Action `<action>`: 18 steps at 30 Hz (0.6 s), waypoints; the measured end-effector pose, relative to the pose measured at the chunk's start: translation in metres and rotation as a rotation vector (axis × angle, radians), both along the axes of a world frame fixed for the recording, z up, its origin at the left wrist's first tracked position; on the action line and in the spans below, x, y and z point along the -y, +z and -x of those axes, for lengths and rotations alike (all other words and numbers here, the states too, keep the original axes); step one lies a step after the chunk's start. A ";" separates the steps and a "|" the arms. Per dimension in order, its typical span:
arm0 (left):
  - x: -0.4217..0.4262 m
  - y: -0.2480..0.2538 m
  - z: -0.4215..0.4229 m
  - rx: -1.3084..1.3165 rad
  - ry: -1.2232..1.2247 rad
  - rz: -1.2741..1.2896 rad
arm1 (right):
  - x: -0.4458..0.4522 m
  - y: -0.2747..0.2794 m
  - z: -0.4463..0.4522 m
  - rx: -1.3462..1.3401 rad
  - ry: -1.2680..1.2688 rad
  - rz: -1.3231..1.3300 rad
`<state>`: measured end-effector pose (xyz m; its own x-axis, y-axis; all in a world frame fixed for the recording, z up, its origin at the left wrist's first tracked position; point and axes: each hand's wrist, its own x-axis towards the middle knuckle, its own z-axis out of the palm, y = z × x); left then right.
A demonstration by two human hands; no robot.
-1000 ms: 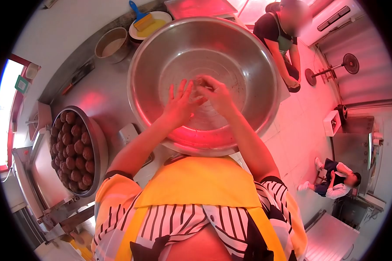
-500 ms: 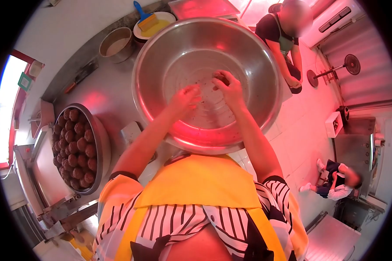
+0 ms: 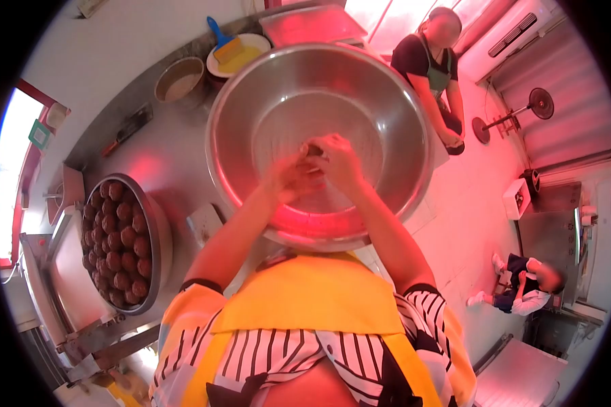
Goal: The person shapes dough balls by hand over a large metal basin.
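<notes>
A large steel basin (image 3: 237,115) stands in front of me, with small dark crumbs on its bottom. Over its middle, my right hand (image 3: 341,164) has its fingers curled round a small dark brown lump (image 3: 313,150), which they partly hide. Close against it is my left hand (image 3: 292,178), touching or nearly touching the lump. Motion smears the left fingers, so their grip is unclear. To the left, a grey tub (image 3: 161,234) is heaped with round dark brown balls (image 3: 120,237).
Along the counter's back edge are a knife (image 3: 129,129), a round metal pan (image 3: 180,80), and a plate (image 3: 258,44) of yellow liquid with a blue-handled brush (image 3: 224,44). A person (image 3: 431,74) is beyond the basin at right; another (image 3: 523,281) sits farther off.
My two hands have come together over the basin and moved nearer to me. The right hand carried the dark lump leftward to the left hand.
</notes>
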<state>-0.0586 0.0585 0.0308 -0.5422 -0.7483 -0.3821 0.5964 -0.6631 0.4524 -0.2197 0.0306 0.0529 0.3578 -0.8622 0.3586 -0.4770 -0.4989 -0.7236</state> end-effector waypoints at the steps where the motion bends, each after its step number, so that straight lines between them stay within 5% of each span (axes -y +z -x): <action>1: 0.000 0.005 0.000 0.036 0.004 0.000 | 0.001 -0.002 0.000 0.025 0.004 -0.041; 5: 0.000 0.004 -0.003 -0.125 0.005 0.027 | -0.011 0.010 -0.004 0.373 -0.079 -0.411; 8: -0.006 0.029 -0.002 -0.269 0.052 0.043 | -0.005 0.014 0.008 0.458 0.082 -0.709; 14: -0.001 0.011 -0.001 -0.331 -0.139 0.121 | -0.004 -0.009 0.002 0.481 0.204 -0.726; 18: 0.001 0.013 0.005 -0.276 -0.088 0.072 | -0.008 -0.006 -0.002 0.713 -0.008 -0.866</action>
